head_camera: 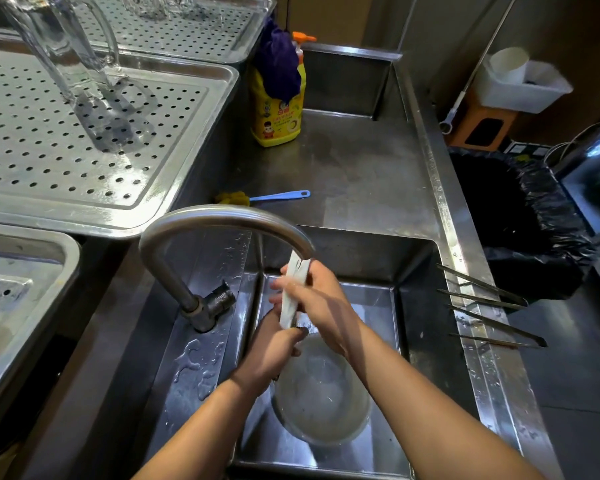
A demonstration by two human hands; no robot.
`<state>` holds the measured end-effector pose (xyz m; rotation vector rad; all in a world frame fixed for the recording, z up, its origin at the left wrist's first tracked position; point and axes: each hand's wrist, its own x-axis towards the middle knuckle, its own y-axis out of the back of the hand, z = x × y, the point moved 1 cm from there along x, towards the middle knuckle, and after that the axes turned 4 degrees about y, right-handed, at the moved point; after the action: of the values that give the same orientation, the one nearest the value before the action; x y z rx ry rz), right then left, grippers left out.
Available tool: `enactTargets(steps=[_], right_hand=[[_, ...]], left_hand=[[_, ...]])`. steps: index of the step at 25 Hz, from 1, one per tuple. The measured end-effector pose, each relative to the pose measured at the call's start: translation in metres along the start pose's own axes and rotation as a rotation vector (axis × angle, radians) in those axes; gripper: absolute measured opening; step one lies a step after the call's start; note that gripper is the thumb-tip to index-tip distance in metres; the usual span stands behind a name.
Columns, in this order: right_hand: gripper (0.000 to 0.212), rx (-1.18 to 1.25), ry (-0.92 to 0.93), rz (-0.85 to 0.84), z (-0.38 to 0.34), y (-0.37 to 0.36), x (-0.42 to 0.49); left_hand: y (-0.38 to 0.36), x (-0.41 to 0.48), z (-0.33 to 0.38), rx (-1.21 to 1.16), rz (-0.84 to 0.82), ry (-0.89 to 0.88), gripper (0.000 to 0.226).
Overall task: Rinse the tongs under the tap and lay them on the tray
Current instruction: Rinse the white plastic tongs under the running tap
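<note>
White tongs [292, 292] beneath tap [222, 218]: left hand [274, 355] grip pinches bottom end, right hand [324, 306] grip wraps middle; tray [84, 216] ten o'clock.

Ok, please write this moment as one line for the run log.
step: rinse | tongs: under tap spout | left hand: grips lower end | right hand: grips upper part | tray: tongs not yet on it

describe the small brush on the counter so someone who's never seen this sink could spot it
Start at the curved tap over the sink; on the steel counter just behind its arch lies the brush. It lies flat, with a thin blue handle and a yellow fuzzy head, unlike the upright yellow detergent bottle farther back.
</note>
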<state>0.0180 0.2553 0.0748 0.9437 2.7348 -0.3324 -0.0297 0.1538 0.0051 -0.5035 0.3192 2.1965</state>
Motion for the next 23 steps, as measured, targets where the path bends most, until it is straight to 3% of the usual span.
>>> enactTargets(steps=[3, 5, 7, 8, 9, 11, 13, 17, 23], right_hand=[[0.025, -0.17, 0.021, -0.07, 0.011, 0.006, -0.016], [0.015, -0.263, 0.121, 0.144, 0.017, 0.023, -0.023], [0.016, -0.347, 0.192, 0.486, 0.026, 0.039, -0.033], [0.023, -0.339, 0.177, 0.599, 0.029, 0.041, -0.041], [0.033, -0.25, 0.115, 0.594, 0.035, 0.041, -0.046], [0.045, 0.003, -0.034, 0.355, 0.037, 0.029, -0.05], [0.037, 0.185, -0.087, 0.19, 0.032, 0.018, -0.049], [0.03, 0.167, -0.035, 0.188, 0.021, 0.017, -0.046], [0.043, 0.002, -0.037, 0.149, 0.037, 0.016, -0.064]], left_hand=[[0.002, -0.001, 0.006, -0.029, 0.03, -0.038, 0.042], [0.0, -0.001, 0.011, -0.091, 0.04, -0.046, 0.03], [-0.004, 0.001, 0.015, -0.216, 0.072, 0.028, 0.011], [-0.007, 0.002, 0.017, -0.254, 0.074, 0.066, 0.021], [-0.009, 0.003, 0.018, -0.263, 0.05, 0.098, 0.032], [-0.014, 0.003, 0.02, -0.231, -0.034, 0.119, 0.047], [-0.016, 0.003, 0.019, -0.118, -0.081, 0.124, 0.056], [-0.01, 0.01, 0.015, 0.23, 0.049, 0.142, 0.074], [-0.003, 0.016, 0.042, 0.15, 0.389, -0.209, 0.019]])
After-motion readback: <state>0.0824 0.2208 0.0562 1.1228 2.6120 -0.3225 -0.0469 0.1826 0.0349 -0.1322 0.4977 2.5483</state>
